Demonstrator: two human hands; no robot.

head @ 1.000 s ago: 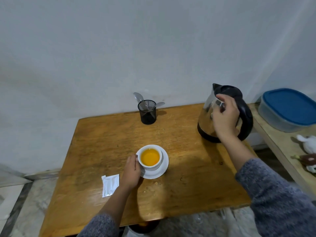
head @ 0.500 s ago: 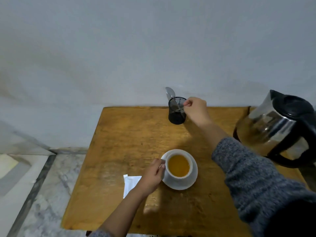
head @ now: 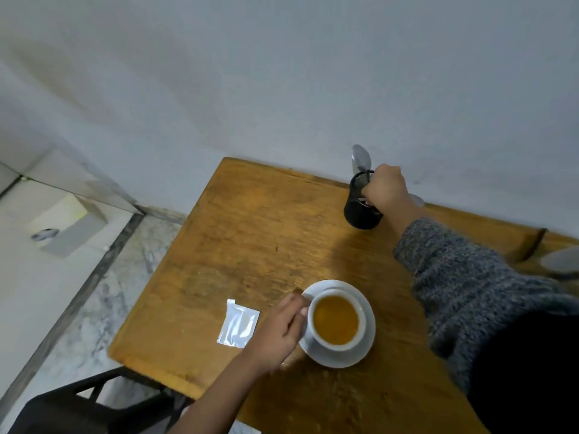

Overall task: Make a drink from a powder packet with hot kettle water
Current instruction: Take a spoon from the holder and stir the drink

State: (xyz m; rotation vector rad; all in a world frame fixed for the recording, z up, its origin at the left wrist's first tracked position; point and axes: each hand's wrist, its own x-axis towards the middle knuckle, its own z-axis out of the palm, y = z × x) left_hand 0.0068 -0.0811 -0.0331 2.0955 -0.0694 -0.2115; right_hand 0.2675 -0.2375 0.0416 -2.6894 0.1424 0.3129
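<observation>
Now right hand [head: 387, 187] has closed over the holder [head: 360, 208]; left hand [head: 279, 332] still steadies cup [head: 336, 321].

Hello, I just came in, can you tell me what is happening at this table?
A person is making a hot drink. The white cup already holds orange-brown liquid and stands on a saucer on the wooden table. The left hand steadies the cup at its side. The right hand reaches into the black mesh holder, apparently for a spoon to stir. The packet lies beside the left hand.
</observation>
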